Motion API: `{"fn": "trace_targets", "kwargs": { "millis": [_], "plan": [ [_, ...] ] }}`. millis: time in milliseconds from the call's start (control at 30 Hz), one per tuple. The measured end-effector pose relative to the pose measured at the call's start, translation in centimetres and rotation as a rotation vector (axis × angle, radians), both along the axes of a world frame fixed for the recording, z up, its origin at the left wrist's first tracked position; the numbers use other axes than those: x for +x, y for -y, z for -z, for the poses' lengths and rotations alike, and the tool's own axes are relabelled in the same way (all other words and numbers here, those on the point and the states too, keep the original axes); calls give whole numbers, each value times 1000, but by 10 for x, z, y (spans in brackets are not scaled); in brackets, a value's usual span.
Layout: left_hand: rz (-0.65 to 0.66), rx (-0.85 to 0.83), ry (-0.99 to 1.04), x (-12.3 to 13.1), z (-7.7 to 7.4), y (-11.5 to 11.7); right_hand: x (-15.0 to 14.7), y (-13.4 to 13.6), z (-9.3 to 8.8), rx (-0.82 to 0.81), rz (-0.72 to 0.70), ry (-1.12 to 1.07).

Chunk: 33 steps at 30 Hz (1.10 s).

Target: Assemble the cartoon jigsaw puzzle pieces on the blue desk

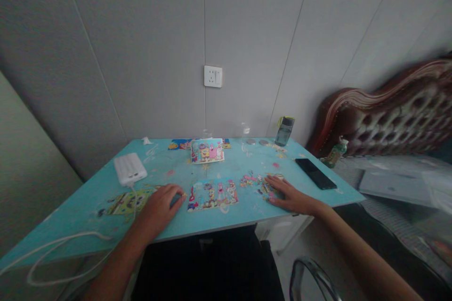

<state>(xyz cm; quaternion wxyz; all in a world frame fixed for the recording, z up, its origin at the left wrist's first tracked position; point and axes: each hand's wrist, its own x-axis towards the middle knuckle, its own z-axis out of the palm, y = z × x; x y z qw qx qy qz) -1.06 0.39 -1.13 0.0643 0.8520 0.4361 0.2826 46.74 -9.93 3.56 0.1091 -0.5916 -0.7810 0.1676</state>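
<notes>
A cartoon jigsaw puzzle (pixel 213 194), largely assembled, lies flat on the blue table in front of me. At its left edge, my left hand (pixel 163 206) rests with fingers curled. A small coloured puzzle piece (pixel 184 194) shows at the thumb and index fingertips. My right hand (pixel 290 196) lies palm down with fingers apart on a spread of loose puzzle pieces (pixel 249 179), covering some of them. Behind the puzzle, a picture card (pixel 207 151) of the same cartoon characters is propped up. Beside my left forearm lies a yellow cartoon picture (pixel 129 202), partly hidden by a cable.
A white power bank (pixel 130 169) with a white cable (pixel 67 235) occupies the table's left side. To the right are a black phone (pixel 315 173) and a dark bottle (pixel 284 131). A clear bottle (pixel 245 132) stands at the back. The bed headboard (pixel 391 108) rises on the right.
</notes>
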Motion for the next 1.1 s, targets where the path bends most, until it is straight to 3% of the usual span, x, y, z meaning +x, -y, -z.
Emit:
{"fn": "trace_targets", "kwargs": {
  "millis": [233, 367, 533, 633, 767, 900, 1100],
  "plan": [
    [14, 10, 8, 1, 0, 0, -17, -16, 27, 216, 124, -13],
    [18, 20, 2, 1, 1, -1, -8, -26, 34, 325, 257, -252],
    [3, 20, 24, 0, 7, -8, 14, -20, 38, 407, 447, -557],
    [-4, 26, 35, 1, 10, -13, 15, -10, 34, 347, 405, -583],
    [-15, 36, 35, 2, 11, -14, 7, 0, 32, 342, 301, -421],
    [-23, 44, 36, 4, 9, -12, 4, -1, 37, 376, 279, -299],
    [-46, 30, 45, 7, 4, -6, 12, -3, 44, 327, 226, -306]
  ]
}}
